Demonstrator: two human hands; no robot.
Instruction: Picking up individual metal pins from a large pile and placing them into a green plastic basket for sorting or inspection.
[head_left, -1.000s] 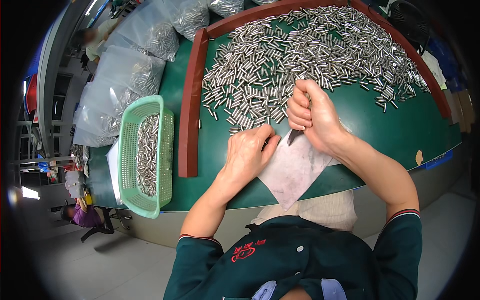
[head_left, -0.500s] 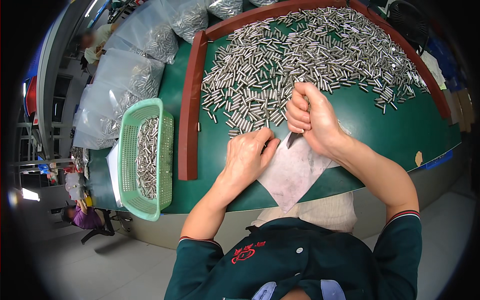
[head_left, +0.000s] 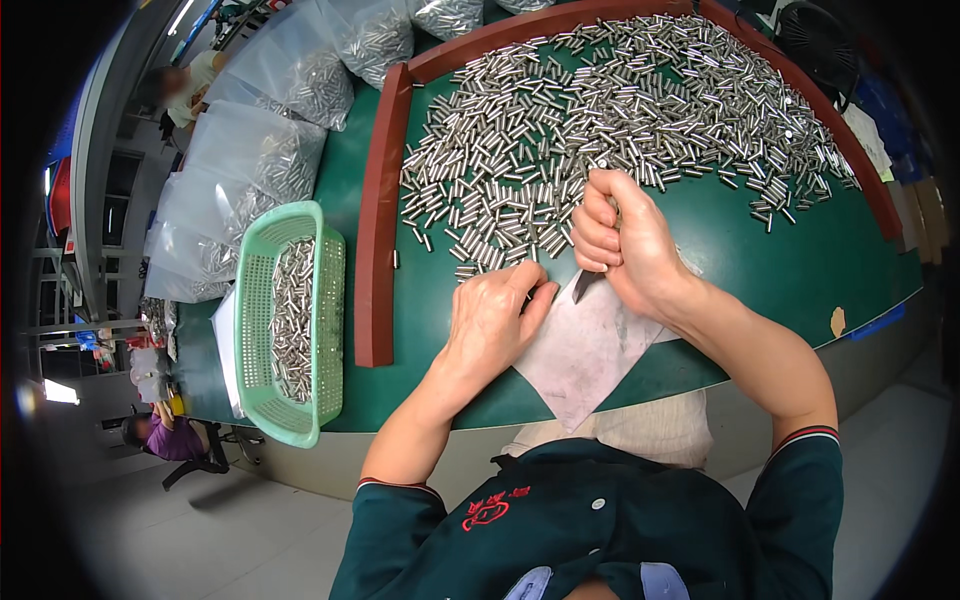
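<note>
My right hand (head_left: pixel 622 232) is closed in a fist, and a dark, pointed, blade-like tool (head_left: pixel 583 287) sticks out below it toward the cloth. Just left of it, my left hand (head_left: pixel 497 313) has its fingers curled and its thumb bent toward the forefinger. Something small and dark shows between them, too hidden to name. Beneath both hands a stained, pale pinkish cloth (head_left: pixel 580 365) hangs over the table's near edge in a point. Many short, shiny metal pins (head_left: pixel 505 215) lie spread just beyond my hands.
Red-brown bars (head_left: pixel 376 250) border the pins on the green table (head_left: pixel 780 290). At left stands a green plastic basket (head_left: pixel 329 330) holding more pins. Behind it are several clear bags (head_left: pixel 245 150) of metal pieces. A black fan (head_left: pixel 815 50) sits far right. Other people are in the left background.
The basket and the left bar appear slightly lower and further left, as the view has shifted a little. Both hands keep nearly the same place and grip.
</note>
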